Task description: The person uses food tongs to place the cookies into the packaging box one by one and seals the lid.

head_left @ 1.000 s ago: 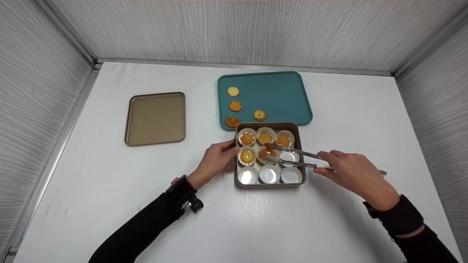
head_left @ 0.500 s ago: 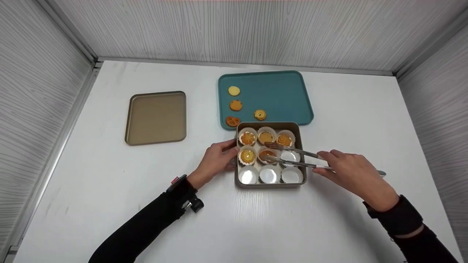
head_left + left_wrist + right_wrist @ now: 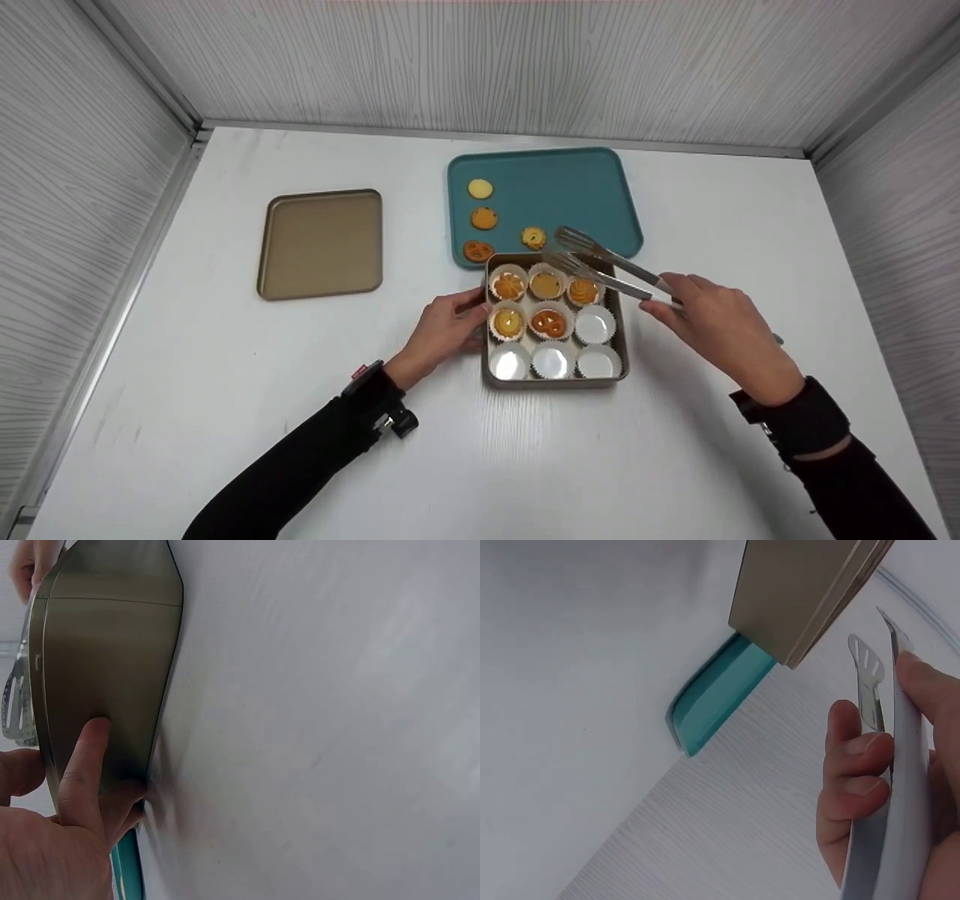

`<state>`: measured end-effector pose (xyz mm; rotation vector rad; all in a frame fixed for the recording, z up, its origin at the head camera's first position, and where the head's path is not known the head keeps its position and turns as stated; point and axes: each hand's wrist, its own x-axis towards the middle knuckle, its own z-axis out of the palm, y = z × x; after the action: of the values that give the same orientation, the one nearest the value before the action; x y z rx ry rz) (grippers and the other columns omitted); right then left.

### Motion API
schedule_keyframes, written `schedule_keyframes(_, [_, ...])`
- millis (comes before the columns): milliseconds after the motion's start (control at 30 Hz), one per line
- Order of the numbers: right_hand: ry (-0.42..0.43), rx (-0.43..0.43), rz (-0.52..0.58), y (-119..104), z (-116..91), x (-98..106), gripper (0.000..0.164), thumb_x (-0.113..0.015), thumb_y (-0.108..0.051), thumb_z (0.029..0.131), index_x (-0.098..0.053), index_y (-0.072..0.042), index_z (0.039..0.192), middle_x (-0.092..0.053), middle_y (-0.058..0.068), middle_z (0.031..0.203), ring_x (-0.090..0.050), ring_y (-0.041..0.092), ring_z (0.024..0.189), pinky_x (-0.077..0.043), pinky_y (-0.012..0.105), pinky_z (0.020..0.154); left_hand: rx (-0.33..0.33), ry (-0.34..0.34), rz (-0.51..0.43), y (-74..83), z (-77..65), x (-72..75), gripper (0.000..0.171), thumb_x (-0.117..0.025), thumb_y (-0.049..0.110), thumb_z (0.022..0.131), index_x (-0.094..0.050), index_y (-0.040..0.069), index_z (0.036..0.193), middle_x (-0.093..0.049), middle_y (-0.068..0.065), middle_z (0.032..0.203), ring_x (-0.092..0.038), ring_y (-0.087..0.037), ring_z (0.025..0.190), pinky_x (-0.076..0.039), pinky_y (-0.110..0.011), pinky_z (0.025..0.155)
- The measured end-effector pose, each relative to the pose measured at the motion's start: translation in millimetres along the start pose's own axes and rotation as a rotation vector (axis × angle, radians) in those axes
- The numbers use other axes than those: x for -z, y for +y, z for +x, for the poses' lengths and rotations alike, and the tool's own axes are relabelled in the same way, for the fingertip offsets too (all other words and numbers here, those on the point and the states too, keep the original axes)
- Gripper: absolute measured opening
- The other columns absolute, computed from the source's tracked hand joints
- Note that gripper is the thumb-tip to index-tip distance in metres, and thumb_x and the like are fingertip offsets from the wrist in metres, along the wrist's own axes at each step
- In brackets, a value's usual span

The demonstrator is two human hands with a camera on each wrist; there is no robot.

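Observation:
A square metal tin (image 3: 555, 383) holds rows of white paper cups. The back three cups and the middle row's first two hold cookies, with a pretzel-shaped cookie (image 3: 548, 324) in the centre one; the others are bare inside. My left hand (image 3: 444, 330) rests against the tin's left side, straight fingers on the outer wall and thumb at the rim. My right hand (image 3: 724, 330) grips metal tongs (image 3: 900, 802) with slotted heads. Their parted tips hang over the tin's back edge, near a round scalloped cookie (image 3: 533, 238), with nothing between them.
Behind the tin lies a teal tray (image 3: 570, 187), its front edge overlapped by the tin. On its left side sit a pale round cookie (image 3: 480, 188), a brown round cookie (image 3: 484, 218) and another pretzel-shaped cookie (image 3: 478, 251). A flat brown tray (image 3: 321, 246) lies at left.
My right hand has lifted the tongs off the pretzel-shaped cookie in the centre cup and moved them back toward the teal tray. The left hand and tin have stayed put.

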<state>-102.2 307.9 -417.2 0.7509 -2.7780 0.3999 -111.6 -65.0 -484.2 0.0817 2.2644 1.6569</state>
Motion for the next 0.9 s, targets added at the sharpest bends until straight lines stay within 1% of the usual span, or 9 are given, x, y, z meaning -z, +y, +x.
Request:
schedule_keyframes(133, [0.002, -0.016, -0.017, 2, 18, 1, 0.04, -0.08, -0.028, 0.093, -0.068, 0.005, 0.111, -0.064, 0.013, 0.076, -0.058, 0.027, 0.06, -0.051, 0.045, 0.05, -0.003, 0.002, 0.009, 0.4, 0.0, -0.6, 0.05, -0.063, 0.025, 0.104, -0.056, 0.003, 0.148, -0.063, -0.012, 0.142, -0.055, -0.023, 0.135, -0.042, -0.039, 0.114])
schedule_keyframes(233, [0.007, -0.01, -0.041, 4, 29, 1, 0.04, -0.08, -0.028, 0.093, -0.068, 0.006, 0.11, -0.066, 0.015, 0.077, -0.061, 0.029, 0.061, -0.053, 0.048, 0.051, -0.011, 0.005, 0.036, 0.3, 0.9, -1.3, 0.049, -0.063, 0.026, 0.103, -0.057, 0.004, 0.147, -0.064, -0.011, 0.14, -0.055, -0.024, 0.135, -0.041, -0.039, 0.114])
schedule_keyframes(333, [0.002, 0.002, -0.068, 8, 41, 0, 0.037, -0.079, -0.029, 0.094, -0.069, 0.005, 0.105, -0.066, 0.016, 0.075, -0.06, 0.03, 0.059, -0.053, 0.048, 0.05, -0.014, 0.001, 0.041, 0.4, 0.8, -1.0, 0.05, -0.063, 0.026, 0.104, -0.057, 0.004, 0.148, -0.065, -0.011, 0.14, -0.055, -0.024, 0.135, -0.042, -0.04, 0.114])
schedule_keyframes(467, [-0.055, -0.017, -0.088, 7, 58, -3, 0.036, -0.077, -0.031, 0.096, -0.067, 0.003, 0.098, -0.065, 0.016, 0.072, -0.056, 0.028, 0.055, -0.052, 0.047, 0.049, 0.0, 0.001, 0.029, 1.1, -0.8, 1.3, 0.051, -0.063, 0.027, 0.103, -0.056, 0.005, 0.148, -0.064, -0.01, 0.141, -0.054, -0.023, 0.136, -0.041, -0.039, 0.114])
schedule_keyframes(533, [-0.098, -0.034, -0.095, 5, 66, -4, 0.037, -0.075, -0.033, 0.097, -0.067, 0.004, 0.097, -0.065, 0.016, 0.072, -0.057, 0.028, 0.055, -0.051, 0.047, 0.05, 0.0, 0.005, 0.037, 1.6, -1.3, 2.1, 0.051, -0.063, 0.027, 0.103, -0.056, 0.005, 0.148, -0.065, -0.011, 0.14, -0.054, -0.023, 0.136, -0.041, -0.039, 0.114])
schedule_keyframes(600, [-0.122, -0.035, -0.107, 4, 71, -6, 0.039, -0.074, -0.034, 0.097, -0.066, 0.004, 0.096, -0.064, 0.017, 0.072, -0.058, 0.03, 0.055, -0.051, 0.049, 0.051, 0.001, 0.005, 0.044, 1.5, -1.4, 2.2, 0.051, -0.063, 0.028, 0.103, -0.056, 0.005, 0.148, -0.065, -0.011, 0.14, -0.054, -0.024, 0.136, -0.041, -0.04, 0.114])
schedule_keyframes(733, [-0.164, -0.038, -0.123, 3, 80, -10, 0.041, -0.074, -0.035, 0.098, -0.065, 0.004, 0.096, -0.061, 0.016, 0.069, -0.06, 0.033, 0.057, -0.052, 0.049, 0.051, 0.002, 0.003, 0.053, 2.1, -2.6, 1.9, 0.052, -0.063, 0.03, 0.103, -0.057, 0.006, 0.148, -0.065, -0.01, 0.14, -0.054, -0.023, 0.136, -0.041, -0.039, 0.114])
schedule_keyframes(900, [-0.239, -0.073, -0.12, 3, 86, -13, 0.04, -0.074, -0.037, 0.098, -0.065, 0.003, 0.096, -0.06, 0.015, 0.07, -0.059, 0.031, 0.059, -0.052, 0.048, 0.052, 0.002, 0.003, 0.047, 2.8, -3.6, 1.1, 0.051, -0.063, 0.029, 0.103, -0.057, 0.006, 0.148, -0.065, -0.009, 0.14, -0.054, -0.022, 0.136, -0.041, -0.039, 0.114])
